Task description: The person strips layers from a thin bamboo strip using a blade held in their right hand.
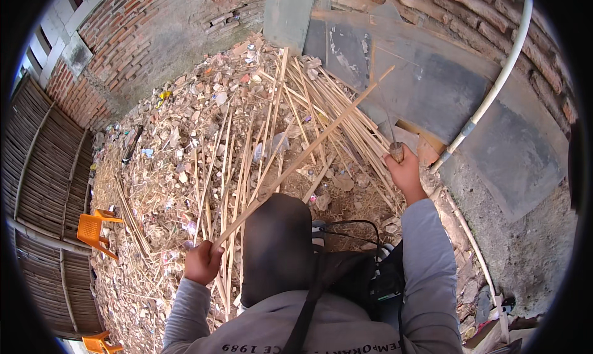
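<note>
A long, flat bamboo strip [327,133] runs diagonally across the view. Its near end is gripped by my left hand [202,264], fingers wrapped round it, while its far end points up and to the right. In my right hand [406,172] is the wooden handle of a knife [396,150]. The thin blade, faint against the dark panels, points up and away and lies to the right of the strip; whether the two touch I cannot tell. Beyond and below the strip, many loose bamboo strips [355,135] lie in a heap.
Rubble and litter cover the ground [185,141]. Dark sheet panels [426,76] and a pale pipe [494,95] lean along the right wall. A brick wall [160,45] rises behind. At left are a bamboo fence [40,156] and an orange plastic chair [92,229].
</note>
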{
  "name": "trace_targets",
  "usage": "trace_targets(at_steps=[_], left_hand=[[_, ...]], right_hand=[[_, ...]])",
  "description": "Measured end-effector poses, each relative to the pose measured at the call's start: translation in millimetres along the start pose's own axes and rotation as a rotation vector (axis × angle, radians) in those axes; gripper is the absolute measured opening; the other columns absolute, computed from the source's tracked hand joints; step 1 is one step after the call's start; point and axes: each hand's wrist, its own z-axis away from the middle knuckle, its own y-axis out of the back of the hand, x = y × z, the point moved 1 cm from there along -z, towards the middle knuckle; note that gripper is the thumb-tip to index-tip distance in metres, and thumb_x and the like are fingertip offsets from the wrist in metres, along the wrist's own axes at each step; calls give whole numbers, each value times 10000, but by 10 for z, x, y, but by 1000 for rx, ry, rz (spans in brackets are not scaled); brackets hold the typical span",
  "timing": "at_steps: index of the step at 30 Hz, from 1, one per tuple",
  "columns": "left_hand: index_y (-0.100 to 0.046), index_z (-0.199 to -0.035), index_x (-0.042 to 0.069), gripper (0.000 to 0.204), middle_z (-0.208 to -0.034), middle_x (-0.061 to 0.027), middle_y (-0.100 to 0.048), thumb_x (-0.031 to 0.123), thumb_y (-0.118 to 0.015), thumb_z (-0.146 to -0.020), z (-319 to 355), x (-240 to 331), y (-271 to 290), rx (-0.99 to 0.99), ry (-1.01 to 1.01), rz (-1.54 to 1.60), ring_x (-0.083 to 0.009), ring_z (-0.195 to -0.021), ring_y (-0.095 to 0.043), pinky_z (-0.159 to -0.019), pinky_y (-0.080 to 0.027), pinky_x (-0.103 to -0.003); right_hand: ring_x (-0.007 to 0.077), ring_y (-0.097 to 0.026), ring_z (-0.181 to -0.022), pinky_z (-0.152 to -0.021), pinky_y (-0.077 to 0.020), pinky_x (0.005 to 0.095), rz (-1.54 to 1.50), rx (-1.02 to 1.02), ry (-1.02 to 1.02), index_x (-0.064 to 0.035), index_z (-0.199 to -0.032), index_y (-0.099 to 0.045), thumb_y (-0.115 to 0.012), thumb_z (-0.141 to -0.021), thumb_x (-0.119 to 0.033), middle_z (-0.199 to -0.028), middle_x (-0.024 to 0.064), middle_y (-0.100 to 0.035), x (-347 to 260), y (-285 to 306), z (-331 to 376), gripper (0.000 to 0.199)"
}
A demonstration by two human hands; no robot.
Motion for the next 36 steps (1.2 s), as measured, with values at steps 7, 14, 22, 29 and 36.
trace_targets(at_steps=[7, 14, 22, 29, 36], left_hand=[[-591, -783, 76, 365, -621, -134, -613, 395, -731, -891, -585, 281, 576, 121, -223, -277, -353, -540, -627, -500, -494, -463], [-610, -788, 84, 362, -648, -115, -617, 413, -740, -863, -893, 673, 830, 42, -479, -331, -344, -600, -643, -543, -505, -474], [-644, -850, 60, 395, -682, -169, -645, 444, -660, -942, -488, -479, 262, -11, -29, -228, -404, -605, -635, -577, -500, -494], [-656, -1113, 21, 445, -1017, -229, -705, 420, -695, -921, 521, -1476, -430, 33, 356, -241, -387, -914, -693, -820, -556, -457], [-639, -1231, 23, 374, -1150, -166, -715, 284, -676, -966, 80, -1068, -472, -286, 369, 196, -311, -1048, -697, -921, -561, -397]], right_hand=[[359, -659, -1116, -947, -525, 391, 226, -247, 466, 10, -1131, -673, -787, -783, -164, -1268, 185, -661, -453, -1, 82, 406], [350, -623, -1203, -1005, -495, 392, 168, -346, 372, 28, -1134, -661, -783, -792, -106, -1346, 166, -631, -451, -74, 176, 387], [278, -696, -959, -881, -526, 352, 4, -131, 231, 7, -1107, -681, -778, -804, -128, -1019, 169, -717, -155, 143, 8, 346], [253, -676, -868, -820, -520, 360, 108, -176, -126, -3, -1072, -671, -771, -847, -219, -920, 157, -715, 53, 321, -217, 328], [416, -661, -1084, -934, -508, 444, 591, -421, -308, 62, -1170, -630, -697, -736, -253, -1121, 289, -681, 755, 721, -176, 540]])
